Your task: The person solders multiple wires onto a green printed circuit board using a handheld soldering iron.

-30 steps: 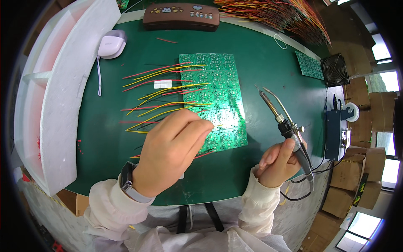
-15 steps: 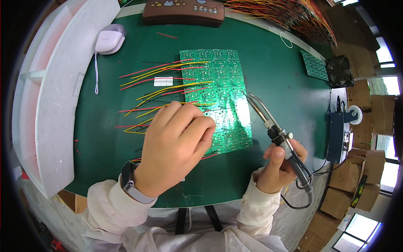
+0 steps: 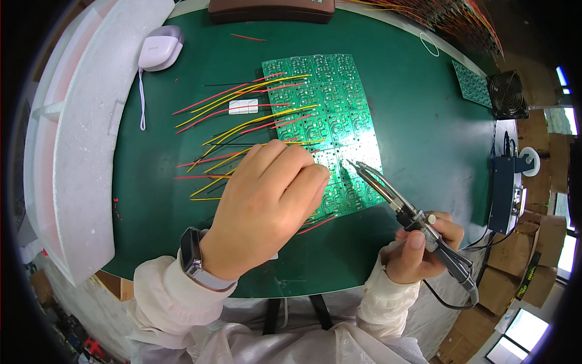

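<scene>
My left hand [image 3: 267,206] lay over the lower left of the green circuit board [image 3: 339,112], at about 7 o'clock from its middle. The fingers were curled in and drawn close to each other, with the thumb hidden beneath, so I could not tell whether they were clamped on anything. A dark watch [image 3: 191,250] sat on that wrist.

My right hand [image 3: 421,252], between 4 and 5 o'clock, was wrapped around the handle of a soldering iron [image 3: 407,215], which pointed between 10 and 11 o'clock. Its tip was over the lower part of the board; I could not tell if it touched.

The board lay flat on the green worktop [image 3: 151,200], marked off in a grid of small circuits. Red, yellow and black wires [image 3: 230,130] stretched away from its 9 o'clock side, several with their right-hand ends over it. A white label [image 3: 243,107] lay among them, between 9 and 10 o'clock.

Farther out, a white foam tray [image 3: 79,151] stood at 9 o'clock, a lilac case [image 3: 160,51] with a strap at 10, and a brown box [image 3: 273,10] at 11. Between 2 and 3 o'clock a smaller green panel [image 3: 471,84] leaned beside a black fan [image 3: 508,95], and a blue unit [image 3: 503,188] stood between 3 and 4.
</scene>
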A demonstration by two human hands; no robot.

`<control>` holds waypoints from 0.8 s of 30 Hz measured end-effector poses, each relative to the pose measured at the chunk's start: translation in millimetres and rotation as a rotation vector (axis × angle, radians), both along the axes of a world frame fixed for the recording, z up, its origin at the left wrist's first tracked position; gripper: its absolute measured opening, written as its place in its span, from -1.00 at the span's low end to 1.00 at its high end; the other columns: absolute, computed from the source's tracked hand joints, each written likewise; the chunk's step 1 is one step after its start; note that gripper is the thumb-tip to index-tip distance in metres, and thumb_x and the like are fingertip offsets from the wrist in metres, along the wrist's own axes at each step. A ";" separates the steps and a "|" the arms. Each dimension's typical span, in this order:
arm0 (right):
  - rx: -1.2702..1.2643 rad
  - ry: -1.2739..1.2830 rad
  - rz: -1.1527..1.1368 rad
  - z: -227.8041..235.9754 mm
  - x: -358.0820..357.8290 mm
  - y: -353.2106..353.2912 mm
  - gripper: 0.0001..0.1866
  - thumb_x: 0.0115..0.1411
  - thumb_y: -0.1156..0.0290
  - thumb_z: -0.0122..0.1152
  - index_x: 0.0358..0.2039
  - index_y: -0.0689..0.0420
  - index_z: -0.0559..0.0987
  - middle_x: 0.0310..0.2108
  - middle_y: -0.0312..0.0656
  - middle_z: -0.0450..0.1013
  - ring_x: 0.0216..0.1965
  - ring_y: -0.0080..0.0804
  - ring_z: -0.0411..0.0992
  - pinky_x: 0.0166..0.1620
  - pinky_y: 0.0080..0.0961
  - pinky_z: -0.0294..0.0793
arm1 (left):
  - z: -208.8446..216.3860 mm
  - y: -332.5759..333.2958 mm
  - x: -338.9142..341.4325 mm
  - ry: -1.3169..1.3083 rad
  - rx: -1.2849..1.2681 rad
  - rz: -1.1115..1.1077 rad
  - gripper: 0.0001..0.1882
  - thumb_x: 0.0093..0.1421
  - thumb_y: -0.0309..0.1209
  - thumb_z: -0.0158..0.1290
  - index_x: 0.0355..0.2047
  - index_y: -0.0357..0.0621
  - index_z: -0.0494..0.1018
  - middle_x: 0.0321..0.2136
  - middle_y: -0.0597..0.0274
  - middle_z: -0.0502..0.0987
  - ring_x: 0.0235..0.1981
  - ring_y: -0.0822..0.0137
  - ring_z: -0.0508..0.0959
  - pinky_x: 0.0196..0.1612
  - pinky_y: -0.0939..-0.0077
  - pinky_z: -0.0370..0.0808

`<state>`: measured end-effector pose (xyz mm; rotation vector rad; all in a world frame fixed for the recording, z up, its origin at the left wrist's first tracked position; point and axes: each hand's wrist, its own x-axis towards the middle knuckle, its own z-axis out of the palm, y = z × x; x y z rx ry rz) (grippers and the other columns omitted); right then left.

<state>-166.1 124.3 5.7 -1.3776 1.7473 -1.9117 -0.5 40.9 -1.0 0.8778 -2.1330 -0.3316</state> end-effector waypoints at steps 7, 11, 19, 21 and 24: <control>0.008 0.007 -0.024 0.2 0.6 0.2 -0.57 -0.10 0.18 0.25 -0.46 0.24 0.29 -0.69 -0.19 0.27 -0.69 -0.56 0.23 -0.57 -0.71 0.23 | 2.4 -0.2 -0.9 0.036 0.049 0.000 -0.79 -0.29 -0.66 0.12 -0.57 -0.20 0.40 -0.57 0.27 0.32 -0.58 0.31 0.32 -0.57 0.49 0.24; 0.000 0.023 -0.014 -1.0 -0.7 1.1 -0.57 -0.10 0.18 0.25 -0.48 0.25 0.29 -0.69 -0.19 0.27 -0.68 -0.54 0.24 -0.58 -0.70 0.22 | -0.5 -1.0 -1.1 0.056 0.024 -0.002 -0.78 -0.30 -0.67 0.12 -0.56 -0.20 0.41 -0.56 0.27 0.33 -0.57 0.31 0.33 -0.57 0.49 0.24; 0.000 0.046 -0.020 -0.5 -1.3 1.6 -0.56 -0.11 0.17 0.26 -0.49 0.26 0.29 -0.68 -0.20 0.27 -0.67 -0.52 0.25 -0.57 -0.69 0.22 | -4.6 0.6 -0.2 -0.001 -0.107 -0.006 -0.73 -0.33 -0.69 0.12 -0.53 -0.20 0.41 -0.55 0.28 0.33 -0.58 0.32 0.34 -0.53 0.48 0.22; 0.012 0.038 -0.012 0.7 -0.3 1.2 -0.56 -0.11 0.17 0.26 -0.49 0.26 0.29 -0.68 -0.20 0.28 -0.67 -0.52 0.25 -0.58 -0.69 0.22 | -4.8 -0.3 0.5 0.004 -0.114 -0.022 -0.72 -0.34 -0.68 0.12 -0.52 -0.21 0.41 -0.54 0.28 0.34 -0.58 0.33 0.35 -0.53 0.47 0.23; 0.010 0.030 -0.018 -0.2 -0.9 1.4 -0.56 -0.11 0.17 0.26 -0.49 0.26 0.29 -0.68 -0.20 0.28 -0.67 -0.52 0.25 -0.58 -0.69 0.22 | -4.4 -0.4 0.4 0.010 -0.104 -0.029 -0.72 -0.34 -0.68 0.13 -0.52 -0.21 0.41 -0.54 0.27 0.34 -0.58 0.33 0.34 -0.53 0.47 0.22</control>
